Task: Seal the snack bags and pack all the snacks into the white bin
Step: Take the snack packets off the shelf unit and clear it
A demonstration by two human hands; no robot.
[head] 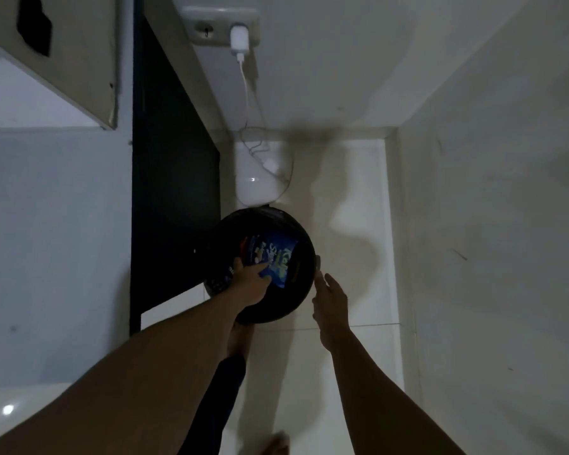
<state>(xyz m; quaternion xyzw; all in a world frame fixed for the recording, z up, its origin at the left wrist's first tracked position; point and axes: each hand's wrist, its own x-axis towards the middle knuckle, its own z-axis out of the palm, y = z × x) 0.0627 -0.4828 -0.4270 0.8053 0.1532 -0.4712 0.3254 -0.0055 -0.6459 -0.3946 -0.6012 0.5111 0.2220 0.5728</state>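
A blue snack bag with light lettering lies inside a round black bin that stands on the pale floor. My left hand reaches over the bin's near rim and grips the lower edge of the bag. My right hand hovers just right of the bin's rim, fingers relaxed and holding nothing. No white bin is in view. The scene is dim.
A white rounded object sits on the floor behind the bin, with a charger cable running up to a wall socket. A dark panel stands left of the bin. My feet are below it. Walls close in on the right.
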